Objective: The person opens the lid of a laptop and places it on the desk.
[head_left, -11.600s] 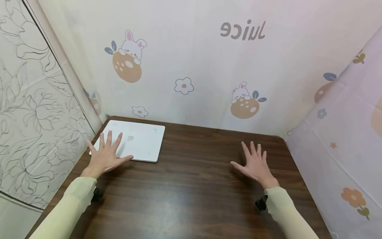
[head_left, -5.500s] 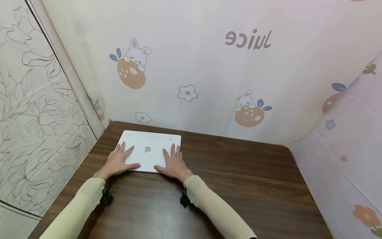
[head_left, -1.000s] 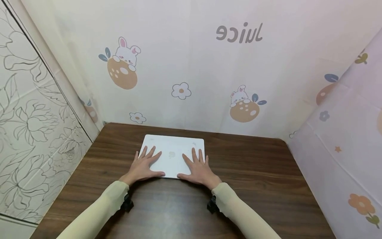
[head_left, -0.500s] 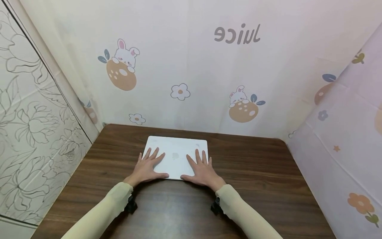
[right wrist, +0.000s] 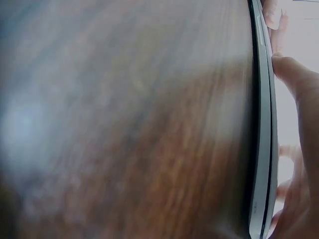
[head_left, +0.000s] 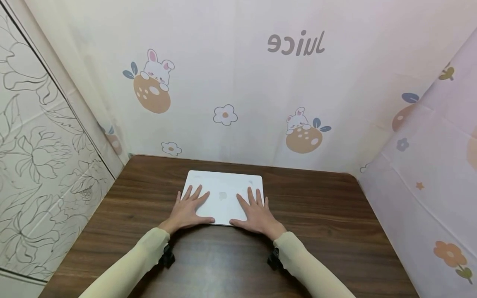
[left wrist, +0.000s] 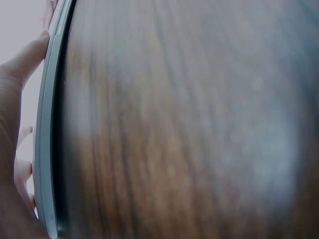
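A closed silver laptop (head_left: 222, 182) with a logo on its lid lies flat on the brown wooden table (head_left: 320, 207), near the middle of its far half. My left hand (head_left: 187, 211) rests on the left part of the lid, fingers spread and straight. On the right part lies my right hand (head_left: 258, 215), spread the same way. Both thumbs point inward along the near edge. In the left wrist view the thumb (left wrist: 30, 57) touches the lid at the laptop's edge (left wrist: 46, 124). The right wrist view shows the other thumb (right wrist: 294, 74) likewise. Palms hide the lid's near corners.
Behind the table hangs a pale curtain (head_left: 253, 82) printed with rabbits, fruit and flowers. Another printed curtain (head_left: 439, 174) borders the right side. A white panel with line-drawn flowers (head_left: 44, 157) stands along the left edge. Each wrist carries a small black device (head_left: 167, 256).
The laptop has slid right from the far left corner, with both hands on it, and moves slightly right over the last second. Earliest, the right hand was apart at the table's right.
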The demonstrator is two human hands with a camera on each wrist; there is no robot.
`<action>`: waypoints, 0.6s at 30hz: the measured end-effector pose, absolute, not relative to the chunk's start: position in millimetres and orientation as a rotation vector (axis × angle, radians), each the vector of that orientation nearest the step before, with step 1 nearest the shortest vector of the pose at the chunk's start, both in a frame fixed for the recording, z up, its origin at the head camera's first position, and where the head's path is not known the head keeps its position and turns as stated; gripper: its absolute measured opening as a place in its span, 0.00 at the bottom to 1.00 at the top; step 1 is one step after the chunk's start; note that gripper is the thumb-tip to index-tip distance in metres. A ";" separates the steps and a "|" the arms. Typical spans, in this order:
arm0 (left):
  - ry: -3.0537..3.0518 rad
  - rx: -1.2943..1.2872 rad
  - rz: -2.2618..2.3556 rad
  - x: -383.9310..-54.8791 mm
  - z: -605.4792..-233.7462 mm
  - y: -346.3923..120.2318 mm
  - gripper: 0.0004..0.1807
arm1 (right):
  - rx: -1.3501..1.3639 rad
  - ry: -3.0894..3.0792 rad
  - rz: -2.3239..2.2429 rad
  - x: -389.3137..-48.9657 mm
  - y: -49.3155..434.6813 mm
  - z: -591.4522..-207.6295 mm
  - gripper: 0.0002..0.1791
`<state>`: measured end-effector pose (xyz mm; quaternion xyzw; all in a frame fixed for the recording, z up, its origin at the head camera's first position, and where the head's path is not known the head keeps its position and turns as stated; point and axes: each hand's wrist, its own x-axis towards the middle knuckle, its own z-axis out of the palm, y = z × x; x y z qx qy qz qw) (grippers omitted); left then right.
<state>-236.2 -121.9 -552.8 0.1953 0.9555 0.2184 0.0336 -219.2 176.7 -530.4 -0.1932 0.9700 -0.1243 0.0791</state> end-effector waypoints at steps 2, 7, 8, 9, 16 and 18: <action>2.941 0.599 0.662 -236.1 -553.2 -120.8 0.58 | -0.584 2.905 -0.368 -219.1 178.1 -530.5 0.55; 2.933 0.591 0.660 -235.2 -553.4 -118.2 0.58 | -0.586 2.908 -0.377 -219.3 181.8 -531.8 0.55; 2.930 0.589 0.664 -234.8 -553.1 -117.6 0.58 | -0.586 2.909 -0.380 -219.3 182.6 -532.1 0.55; 2.928 0.590 0.669 -234.4 -552.7 -116.7 0.58 | -0.585 2.908 -0.388 -219.2 183.3 -532.2 0.55; 2.922 0.601 0.675 -231.1 -550.7 -109.8 0.58 | -0.570 2.906 -0.360 -218.6 190.3 -535.3 0.55; 2.922 0.598 0.683 -230.2 -550.4 -107.7 0.58 | -0.568 2.906 -0.367 -217.9 192.3 -535.3 0.55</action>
